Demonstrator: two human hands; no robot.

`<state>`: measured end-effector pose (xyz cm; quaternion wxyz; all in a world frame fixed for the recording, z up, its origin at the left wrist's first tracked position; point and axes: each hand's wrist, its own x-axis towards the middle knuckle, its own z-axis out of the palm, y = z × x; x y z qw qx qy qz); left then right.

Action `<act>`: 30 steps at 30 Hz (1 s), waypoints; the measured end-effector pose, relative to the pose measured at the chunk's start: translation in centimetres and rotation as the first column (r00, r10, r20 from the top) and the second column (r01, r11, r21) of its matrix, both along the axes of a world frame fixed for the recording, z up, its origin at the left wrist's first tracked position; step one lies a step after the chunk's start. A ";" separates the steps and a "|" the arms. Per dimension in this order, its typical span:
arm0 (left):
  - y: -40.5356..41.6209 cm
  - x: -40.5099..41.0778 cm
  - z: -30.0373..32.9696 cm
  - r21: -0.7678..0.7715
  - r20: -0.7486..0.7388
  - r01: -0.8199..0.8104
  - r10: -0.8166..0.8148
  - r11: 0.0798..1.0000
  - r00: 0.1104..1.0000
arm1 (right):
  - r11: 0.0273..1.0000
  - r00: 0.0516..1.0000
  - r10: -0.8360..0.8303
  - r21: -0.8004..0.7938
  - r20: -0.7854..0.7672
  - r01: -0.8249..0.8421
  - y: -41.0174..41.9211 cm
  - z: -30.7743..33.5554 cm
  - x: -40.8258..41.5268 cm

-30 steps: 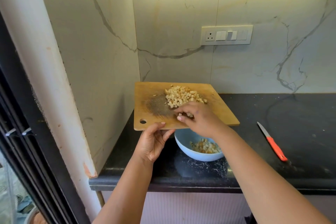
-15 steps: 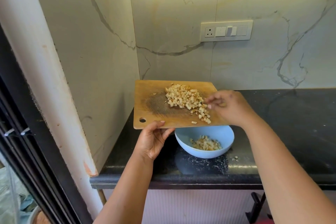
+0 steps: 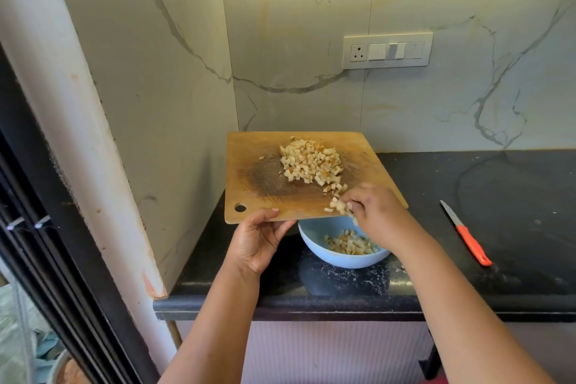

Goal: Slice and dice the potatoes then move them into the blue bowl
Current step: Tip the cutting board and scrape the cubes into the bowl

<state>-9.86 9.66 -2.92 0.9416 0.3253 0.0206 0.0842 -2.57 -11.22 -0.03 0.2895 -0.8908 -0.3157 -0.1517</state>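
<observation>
**Diced potato at the board's edge, bowl below**

Your right hand [image 3: 375, 212] lies on the near right corner of the wooden cutting board [image 3: 249, 162], fingers curled down over a small cluster of potato cubes [image 3: 338, 206] at the board's front edge. Whether those fingers pinch the pieces or only rest against them cannot be told; one cube shows just below the edge, above the bowl. Your left hand [image 3: 258, 237] grips the board's near edge from beneath, thumb on top just right of the hanging hole [image 3: 240, 207], fingers wrapped under. The board tilts, its near edge raised off the desk [image 3: 514, 184] and reaching over the bowl's far rim.

On the board, the main heap of diced potato [image 3: 311, 165] sits toward the far middle, pale cubes with some orange-brown flecks, and a thin trail of pieces runs from it down to your right hand. A dark, worn patch marks the wood left of the heap.

The blue bowl [image 3: 314, 246] stands on the black desk directly under the board's front edge, between your two wrists, with a shallow layer of potato cubes in its bottom.

Well apart to the right, a knife [image 3: 466, 234] with an orange handle lies flat on the desk, blade pointing away from you. On the marble wall behind, a white switch panel [image 3: 387, 50] is mounted above the board.
</observation>
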 end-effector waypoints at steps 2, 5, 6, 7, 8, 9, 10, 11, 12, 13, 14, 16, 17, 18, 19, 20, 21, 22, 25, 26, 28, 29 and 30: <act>0.0 0.0 0.0 -0.009 -0.006 -0.002 0.002 1.000 1.000 | 0.997 0.999 0.046 0.064 -0.006 -0.046 -0.1 0.8 -0.3; -0.1 -0.1 0.1 -0.009 -0.005 -0.004 0.004 1.000 1.000 | 0.985 0.996 0.066 0.156 0.066 -0.076 1.1 1.9 1.0; -0.1 -0.1 0.1 -0.008 -0.004 -0.001 0.001 1.000 1.000 | 0.984 0.992 0.067 0.157 0.109 -0.084 1.7 2.3 1.6; -0.1 -0.2 0.1 -0.009 -0.003 0.002 -0.002 1.000 1.000 | 0.986 0.985 0.075 0.134 0.155 -0.096 2.5 2.6 2.2; -0.1 -0.2 0.2 -0.007 -0.001 0.007 -0.007 1.000 1.000 | 0.990 0.978 0.087 0.097 0.187 -0.107 3.2 2.9 2.8; -0.1 -0.2 0.2 -0.003 0.000 0.012 -0.012 1.000 1.000 | 0.993 0.975 0.091 0.054 0.201 -0.104 3.9 3.3 3.2; -0.1 -0.2 0.2 0.001 0.001 0.015 -0.015 1.000 1.000 | 0.996 0.977 0.087 0.016 0.196 -0.092 4.4 3.5 3.5; -0.1 -0.2 0.2 0.004 0.001 0.015 -0.015 1.000 1.000 | 0.996 0.981 0.085 -0.020 0.176 -0.083 4.9 3.6 3.7; -0.2 -0.2 0.3 0.006 0.001 0.016 -0.016 1.000 1.000 | 0.996 0.985 0.084 -0.049 0.148 -0.078 5.1 3.6 3.9; -0.1 -0.3 0.3 0.008 0.001 0.018 -0.018 1.000 1.000 | 0.995 0.989 0.083 -0.069 0.123 -0.075 5.1 3.5 4.0; -0.2 -0.3 0.3 0.010 -0.001 0.020 -0.020 1.000 1.000 | 0.995 0.991 0.081 -0.072 0.106 -0.074 5.0 3.3 4.0; -0.1 -0.3 0.2 0.007 -0.004 0.024 -0.024 1.000 1.000 | 0.996 0.993 0.090 -0.031 0.073 -0.088 4.3 2.6 4.0; -0.1 -0.3 0.2 0.004 -0.004 0.024 -0.024 1.000 1.000 | 0.995 0.993 0.103 -0.007 0.055 -0.103 3.9 2.3 3.8; 0.0 -0.2 0.2 0.003 -0.003 0.027 -0.027 1.000 1.000 | 0.993 0.993 0.114 0.007 0.041 -0.115 3.5 2.0 3.5; 0.0 -0.2 0.2 0.004 -0.005 0.029 -0.029 1.000 1.000 | 0.992 0.991 0.126 0.013 0.039 -0.127 3.1 1.8 3.1; 0.0 -0.2 0.2 0.005 -0.005 0.029 -0.029 1.000 1.000 | 0.991 0.990 0.134 0.016 0.042 -0.134 2.7 1.5 2.7; 0.0 -0.1 0.1 0.004 -0.006 0.028 -0.028 1.000 1.000 | 0.990 0.989 0.142 0.017 0.044 -0.143 2.3 1.2 2.2; 0.0 -0.1 0.1 0.000 -0.005 0.027 -0.027 1.000 1.000 | 0.988 0.988 0.151 0.020 0.041 -0.152 1.8 1.1 1.7; 0.1 0.0 0.0 -0.005 0.001 0.033 -0.033 0.999 0.999 | 0.986 0.986 0.160 0.035 0.045 -0.161 0.9 1.6 0.8; 0.1 0.0 0.1 -0.005 0.001 0.034 -0.034 0.999 0.999 | 0.987 0.986 0.148 0.049 0.071 -0.152 0.8 2.1 0.9; 0.1 0.0 0.1 -0.006 0.001 0.035 -0.035 0.999 0.999 | 0.986 0.984 0.124 0.099 0.132 -0.137 1.0 3.3 1.3; 0.1 0.0 0.1 -0.009 0.001 0.036 -0.036 0.999 0.999 | 0.984 0.982 0.118 0.117 0.150 -0.136 1.3 3.7 1.5; 0.1 -0.1 0.1 -0.014 0.000 0.037 -0.037 0.999 0.999 | 0.985 0.981 0.116 0.110 0.154 -0.133 1.8 4.1 1.7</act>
